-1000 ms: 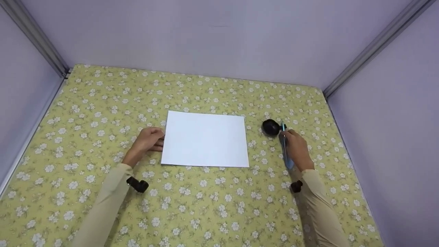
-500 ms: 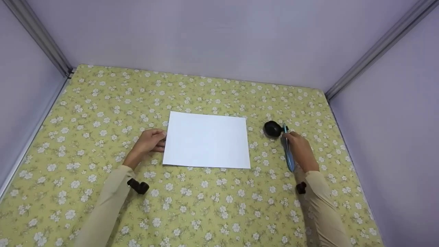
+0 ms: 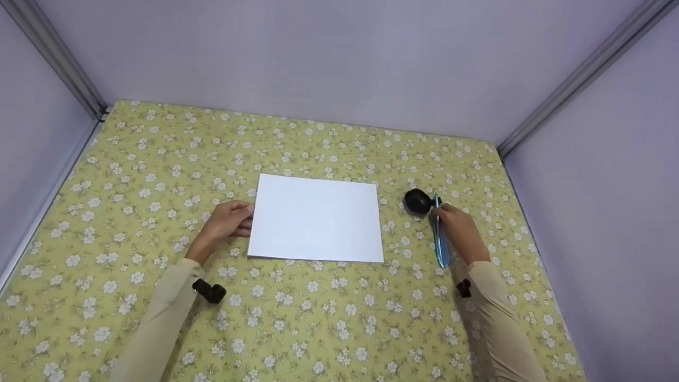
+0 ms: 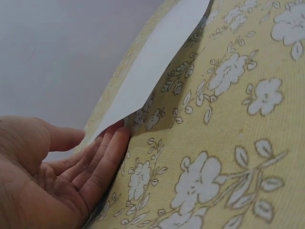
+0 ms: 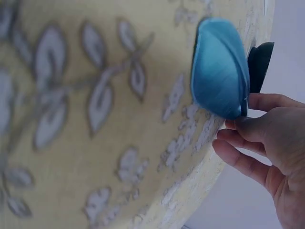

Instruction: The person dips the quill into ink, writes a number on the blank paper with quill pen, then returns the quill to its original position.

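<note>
A blank white sheet of paper lies in front of me, its near-left part lifted off the cloth in the left wrist view. At its left edge my left hand pinches it, fingers beneath and thumb above. My right hand pinches a thin, glossy blue piece with a rounded outline by one end, between thumb and fingers. It stands on edge and its kind is unclear. Right beside it is a black, round, bowl-shaped thing with a short stub, partly hidden by the blue piece.
A yellow cloth with white flowers covers the table. Pale walls enclose the back and both sides, with metal posts at the corners. Small dark cameras are strapped to both wrists.
The blue piece has turned slightly in my right hand, so its near end shows more. My left hand keeps its grip on the paper. The head view has shifted a little.
</note>
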### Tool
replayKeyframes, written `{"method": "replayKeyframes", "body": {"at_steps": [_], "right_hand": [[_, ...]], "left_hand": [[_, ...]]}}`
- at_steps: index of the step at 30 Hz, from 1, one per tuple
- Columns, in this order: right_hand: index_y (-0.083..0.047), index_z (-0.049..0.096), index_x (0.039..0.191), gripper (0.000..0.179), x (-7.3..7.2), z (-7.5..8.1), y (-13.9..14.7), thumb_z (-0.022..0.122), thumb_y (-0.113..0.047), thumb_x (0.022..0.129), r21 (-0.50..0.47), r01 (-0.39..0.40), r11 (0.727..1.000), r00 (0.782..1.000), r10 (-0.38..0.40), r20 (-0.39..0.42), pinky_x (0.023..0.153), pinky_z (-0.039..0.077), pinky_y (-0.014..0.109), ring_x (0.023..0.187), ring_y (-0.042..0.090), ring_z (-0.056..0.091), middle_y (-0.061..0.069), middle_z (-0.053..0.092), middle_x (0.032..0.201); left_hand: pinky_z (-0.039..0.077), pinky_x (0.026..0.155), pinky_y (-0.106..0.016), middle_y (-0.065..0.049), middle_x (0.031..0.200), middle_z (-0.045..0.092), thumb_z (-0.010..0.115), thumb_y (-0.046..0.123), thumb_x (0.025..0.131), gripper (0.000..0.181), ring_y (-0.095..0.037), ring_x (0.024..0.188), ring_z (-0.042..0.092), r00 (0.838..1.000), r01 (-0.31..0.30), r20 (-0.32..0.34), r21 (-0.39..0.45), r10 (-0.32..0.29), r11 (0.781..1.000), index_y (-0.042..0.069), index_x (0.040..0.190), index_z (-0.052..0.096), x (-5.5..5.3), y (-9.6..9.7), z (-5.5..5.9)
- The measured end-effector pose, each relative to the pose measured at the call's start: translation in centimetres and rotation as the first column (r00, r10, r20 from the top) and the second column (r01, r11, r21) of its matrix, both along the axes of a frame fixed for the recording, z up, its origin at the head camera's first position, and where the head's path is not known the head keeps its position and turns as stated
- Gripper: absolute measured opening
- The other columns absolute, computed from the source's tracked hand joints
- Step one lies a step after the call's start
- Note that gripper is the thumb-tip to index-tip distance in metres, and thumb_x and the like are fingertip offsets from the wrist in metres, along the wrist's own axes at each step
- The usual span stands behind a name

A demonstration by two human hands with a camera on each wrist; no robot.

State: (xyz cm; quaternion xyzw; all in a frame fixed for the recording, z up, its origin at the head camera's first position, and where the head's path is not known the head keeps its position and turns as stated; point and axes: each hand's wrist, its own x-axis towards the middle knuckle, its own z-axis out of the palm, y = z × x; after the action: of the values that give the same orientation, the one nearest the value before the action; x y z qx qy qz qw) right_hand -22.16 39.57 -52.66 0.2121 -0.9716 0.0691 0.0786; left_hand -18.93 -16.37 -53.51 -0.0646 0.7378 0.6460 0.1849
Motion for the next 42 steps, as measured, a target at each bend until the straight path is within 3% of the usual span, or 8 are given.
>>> {"method": "replayKeyframes", "body": {"at_steps": [6,14,23,32,42], "right_hand": [[-0.006,0.075,0.118,0.026,0.3,0.0,0.2,0.067,0.009,0.098,-0.001,-0.018,1.0,1.0,0.018,-0.024,0.068,0.06,0.049,0.081,0.036,0.07,0.02,0.071,0.105],[-0.004,0.073,0.112,0.02,1.0,0.0,1.0,0.072,0.007,0.095,-0.037,-0.075,0.997,0.984,0.068,-0.162,0.054,0.056,0.048,0.063,0.035,0.065,0.02,0.069,0.092],[-0.003,0.071,0.121,0.025,1.3,0.3,1.6,0.069,0.006,0.098,-0.072,-0.053,0.996,0.985,0.04,-0.167,0.056,0.057,0.05,0.066,0.036,0.067,0.021,0.072,0.097],[-0.003,0.069,0.122,0.023,1.0,0.4,1.3,0.067,0.004,0.1,-0.144,-0.093,0.985,0.97,0.057,-0.238,0.055,0.055,0.048,0.064,0.033,0.066,0.018,0.074,0.095],[-0.004,0.07,0.12,0.023,0.7,0.8,0.8,0.071,0.003,0.098,-0.178,-0.086,0.98,0.963,0.036,-0.268,0.06,0.058,0.049,0.07,0.035,0.069,0.02,0.075,0.103]], "left_hand": [[0.063,0.075,-0.025,-0.014,0.112,0.073,0.051,0.022,0.113,0.047,-0.006,0.081,0.073,1.0,0.007,-0.001,-0.001,-0.007,1.0,-0.009,0.148,0.05,0.0,0.0,0.0],[0.063,0.072,-0.024,-0.007,0.101,0.074,0.051,0.02,0.113,0.043,-0.006,0.077,0.072,1.0,-0.001,-0.004,0.006,0.001,1.0,-0.01,0.143,0.053,0.0,0.0,-0.2],[0.063,0.07,-0.024,-0.003,0.092,0.075,0.052,0.02,0.112,0.043,-0.005,0.075,0.073,1.0,-0.008,0.003,0.016,0.008,1.0,-0.011,0.141,0.055,-0.1,-0.1,-0.4],[0.063,0.07,-0.024,-0.004,0.094,0.074,0.053,0.021,0.112,0.045,-0.006,0.073,0.073,1.0,-0.014,0.018,0.015,0.013,1.0,-0.01,0.143,0.054,-0.2,0.0,-0.2],[0.062,0.069,-0.023,-0.002,0.093,0.072,0.052,0.022,0.112,0.042,-0.005,0.075,0.071,0.999,-0.026,0.029,-0.013,0.027,1.0,-0.009,0.14,0.056,-0.2,0.3,-0.3]]}}
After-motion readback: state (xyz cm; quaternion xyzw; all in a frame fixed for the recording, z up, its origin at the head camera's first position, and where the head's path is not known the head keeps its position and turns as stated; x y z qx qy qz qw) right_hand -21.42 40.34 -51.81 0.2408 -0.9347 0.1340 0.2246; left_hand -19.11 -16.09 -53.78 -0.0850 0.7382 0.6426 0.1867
